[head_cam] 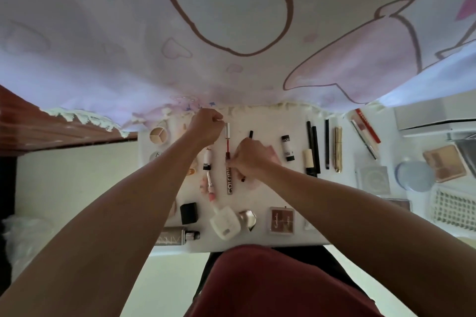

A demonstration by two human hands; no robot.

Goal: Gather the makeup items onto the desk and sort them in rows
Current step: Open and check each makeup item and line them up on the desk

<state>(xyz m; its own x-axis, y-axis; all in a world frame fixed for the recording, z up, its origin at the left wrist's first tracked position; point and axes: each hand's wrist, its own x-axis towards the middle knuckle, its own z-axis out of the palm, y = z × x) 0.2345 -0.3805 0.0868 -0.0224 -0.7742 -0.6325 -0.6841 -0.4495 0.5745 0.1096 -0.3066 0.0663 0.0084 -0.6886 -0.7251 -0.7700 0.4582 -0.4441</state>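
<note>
lip gloss: lies on the desk, left of its middle and lengthwise away from you. the lettered barrel is nearest you, the red stem and silver cap at the far end.
your right hand: the fingertips pinch the lip gloss where the barrel meets the red stem. the hand partly covers a thin black pencil.
your left hand: the fingers are clenched, just beside the silver cap. you cannot tell whether they grip it.
left neighbours: white tube and pink lipstick, end to end, parallel to the lip gloss.
right neighbours: black-and-white stick, black pencils, gold tube, all lengthwise side by side.
near edge: black cube, white bottle, brown palette.
far right: peach palette, white basket.
far side: printed cloth hangs over the desk's back edge.
</note>
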